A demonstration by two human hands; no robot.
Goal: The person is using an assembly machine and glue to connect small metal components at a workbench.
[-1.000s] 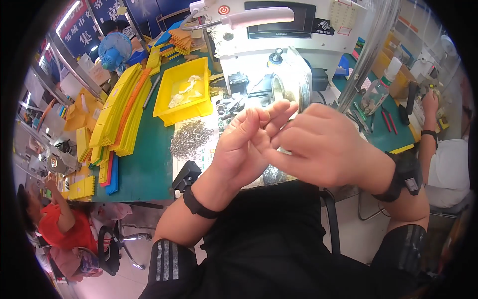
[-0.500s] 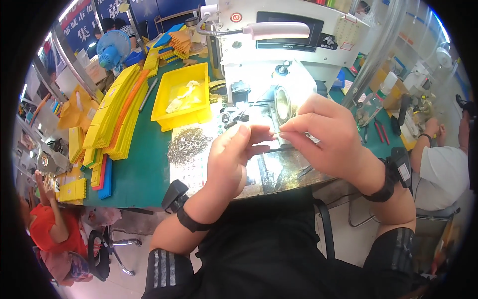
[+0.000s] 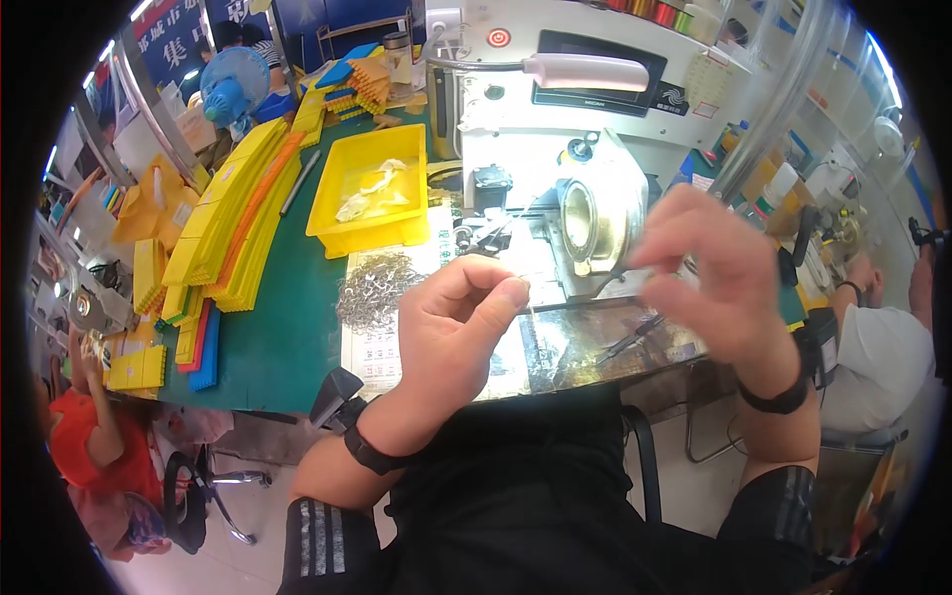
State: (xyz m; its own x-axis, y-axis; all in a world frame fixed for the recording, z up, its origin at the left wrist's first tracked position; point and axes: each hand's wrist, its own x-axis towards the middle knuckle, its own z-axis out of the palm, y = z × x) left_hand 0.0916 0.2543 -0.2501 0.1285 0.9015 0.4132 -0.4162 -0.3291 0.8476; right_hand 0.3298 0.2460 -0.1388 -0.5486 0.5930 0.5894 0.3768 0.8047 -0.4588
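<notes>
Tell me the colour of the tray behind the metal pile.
The tray is yellow, best seen in the head view.

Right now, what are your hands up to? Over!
Left hand pinched shut; anything inside too small to tell. Right hand raised, open, blurred. Metal pile left of both; white machine ahead.

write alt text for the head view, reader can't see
A person's left hand pinches thumb to finger, anything held too tiny to identify; the blurred right hand is open. Beyond are a white machine, yellow tray and pile of metal pieces.
</notes>
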